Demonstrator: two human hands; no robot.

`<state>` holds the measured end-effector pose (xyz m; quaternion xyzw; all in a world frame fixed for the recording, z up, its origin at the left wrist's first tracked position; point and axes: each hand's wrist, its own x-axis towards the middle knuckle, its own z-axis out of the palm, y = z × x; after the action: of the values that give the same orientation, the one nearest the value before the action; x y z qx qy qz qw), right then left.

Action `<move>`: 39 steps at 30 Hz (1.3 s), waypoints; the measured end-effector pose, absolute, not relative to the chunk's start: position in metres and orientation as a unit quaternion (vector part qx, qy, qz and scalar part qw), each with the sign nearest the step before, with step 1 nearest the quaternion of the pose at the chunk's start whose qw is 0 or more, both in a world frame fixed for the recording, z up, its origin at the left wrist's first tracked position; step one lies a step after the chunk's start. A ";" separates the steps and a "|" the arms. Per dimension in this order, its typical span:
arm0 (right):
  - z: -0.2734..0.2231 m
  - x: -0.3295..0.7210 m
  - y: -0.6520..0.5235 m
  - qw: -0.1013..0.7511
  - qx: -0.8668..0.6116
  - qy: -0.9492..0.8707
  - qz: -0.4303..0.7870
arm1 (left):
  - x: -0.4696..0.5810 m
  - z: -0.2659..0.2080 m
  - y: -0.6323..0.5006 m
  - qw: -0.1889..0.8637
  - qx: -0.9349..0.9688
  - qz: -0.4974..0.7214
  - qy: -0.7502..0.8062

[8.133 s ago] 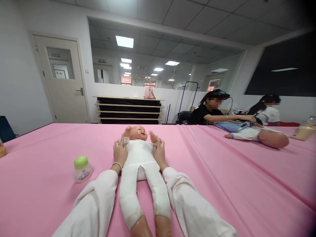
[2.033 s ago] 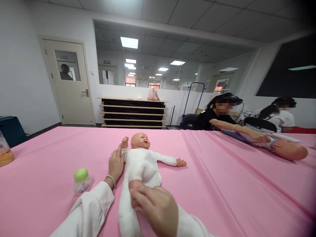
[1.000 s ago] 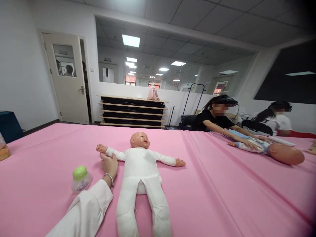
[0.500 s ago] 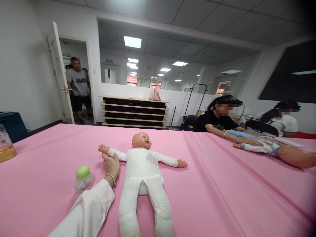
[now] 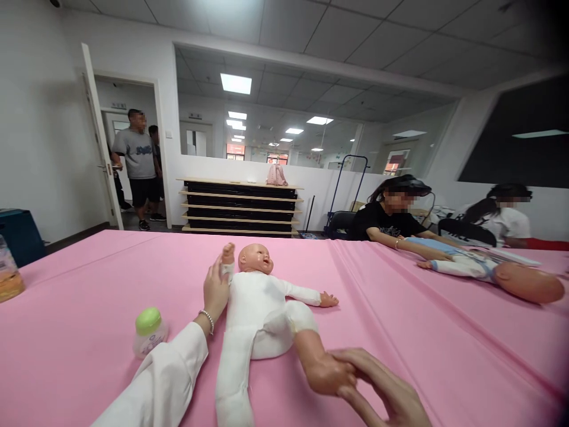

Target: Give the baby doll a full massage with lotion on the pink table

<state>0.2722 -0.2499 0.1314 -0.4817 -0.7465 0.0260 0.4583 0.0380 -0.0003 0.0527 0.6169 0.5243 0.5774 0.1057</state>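
A baby doll (image 5: pixel 253 296) with a white cloth body lies on its back on the pink-covered table (image 5: pixel 178 267). My left hand (image 5: pixel 216 290) is closed around the doll's arm on the left, which points up beside its head. My right hand (image 5: pixel 377 379) grips the doll's bare foot (image 5: pixel 326 370) between thumb and fingers, and that leg is lifted and bent outward. The doll's other arm lies stretched to the right and its other leg lies straight. Left of my sleeve stands a small jar (image 5: pixel 150 332) with a green lid.
A bottle with orange liquid (image 5: pixel 9 279) stands at the left edge. Across the table on the right, a co-worker (image 5: pixel 391 213) has both arms on another doll (image 5: pixel 489 270). A person (image 5: pixel 140 157) stands in the doorway; another person (image 5: pixel 498 213) sits far right.
My right hand has come into view and taken hold of the doll's foot, raising the leg. My left hand has swung the doll's arm from outstretched to upright.
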 end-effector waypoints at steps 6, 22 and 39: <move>0.135 0.221 -0.196 0.379 -0.351 -0.856 -0.033 | 0.055 0.054 -0.020 -0.028 0.765 0.466 0.444; 0.071 0.172 -0.168 0.332 -0.300 -0.854 -0.267 | 0.055 0.040 -0.018 -0.113 0.806 0.370 0.447; 0.078 0.195 -0.205 0.475 -0.306 -0.806 -0.175 | 0.046 0.025 -0.011 0.010 0.715 0.519 0.468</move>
<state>0.1948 -0.2054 0.0778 -0.3058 -0.8063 -0.1754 0.4750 0.0462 -0.0113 0.0250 0.7150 0.4680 0.5192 0.0100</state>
